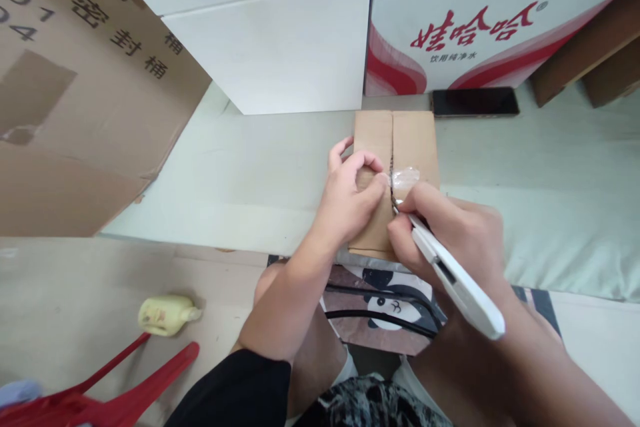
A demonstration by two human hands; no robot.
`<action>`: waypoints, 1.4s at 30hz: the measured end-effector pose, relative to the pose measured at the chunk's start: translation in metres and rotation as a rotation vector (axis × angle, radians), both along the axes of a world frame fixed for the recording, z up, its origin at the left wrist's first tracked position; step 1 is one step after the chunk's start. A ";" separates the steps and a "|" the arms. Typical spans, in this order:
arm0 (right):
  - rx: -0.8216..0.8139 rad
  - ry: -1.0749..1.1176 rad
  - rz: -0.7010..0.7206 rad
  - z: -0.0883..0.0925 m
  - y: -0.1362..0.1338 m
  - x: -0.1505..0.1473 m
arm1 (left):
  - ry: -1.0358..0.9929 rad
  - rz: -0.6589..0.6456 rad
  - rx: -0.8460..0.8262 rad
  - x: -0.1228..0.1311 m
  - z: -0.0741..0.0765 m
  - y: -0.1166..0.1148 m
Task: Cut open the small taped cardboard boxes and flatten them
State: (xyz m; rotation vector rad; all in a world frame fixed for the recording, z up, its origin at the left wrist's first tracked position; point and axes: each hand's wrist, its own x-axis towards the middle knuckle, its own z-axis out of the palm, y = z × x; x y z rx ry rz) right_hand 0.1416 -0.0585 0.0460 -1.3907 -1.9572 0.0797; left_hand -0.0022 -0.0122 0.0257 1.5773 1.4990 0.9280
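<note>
A small brown cardboard box [415, 137] lies on the pale green cloth surface, with a seam down the middle of its top. Clear tape [406, 178] sits across that seam, which looks torn or cut open beside it. My left hand [347, 197] grips the box's left part, fingers bent and thumb pressing near the seam. In my right hand [460, 230] is a white utility knife [467, 293], held like a pen. Its tip is at the seam, just below the tape; the blade is mostly hidden by my fingers.
Behind the box stand white cartons [280, 53] and a red-printed water carton [450, 40]. A black phone [475, 101] lies near the box's far right corner. At left rises a large cardboard box [90, 113]. A yellow bottle [167, 315] and red plastic straps [150, 380] are lower left.
</note>
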 end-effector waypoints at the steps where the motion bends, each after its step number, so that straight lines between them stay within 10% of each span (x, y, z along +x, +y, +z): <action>1: -0.005 0.024 -0.005 0.000 0.000 0.000 | -0.008 0.000 -0.005 0.000 0.000 0.000; 22: 0.100 0.561 -0.218 0.006 0.017 0.027 | 0.157 -0.163 0.314 -0.014 0.007 -0.010; 27: 0.053 0.593 -0.327 -0.043 0.052 0.048 | 0.231 -0.203 0.282 -0.002 0.016 -0.020; 32: -0.353 0.233 -0.422 -0.101 0.082 0.069 | 0.263 -0.227 0.272 0.001 0.016 -0.021; 42: -0.457 -0.047 -0.257 -0.105 0.077 0.070 | 0.240 -0.170 0.278 -0.016 0.019 -0.013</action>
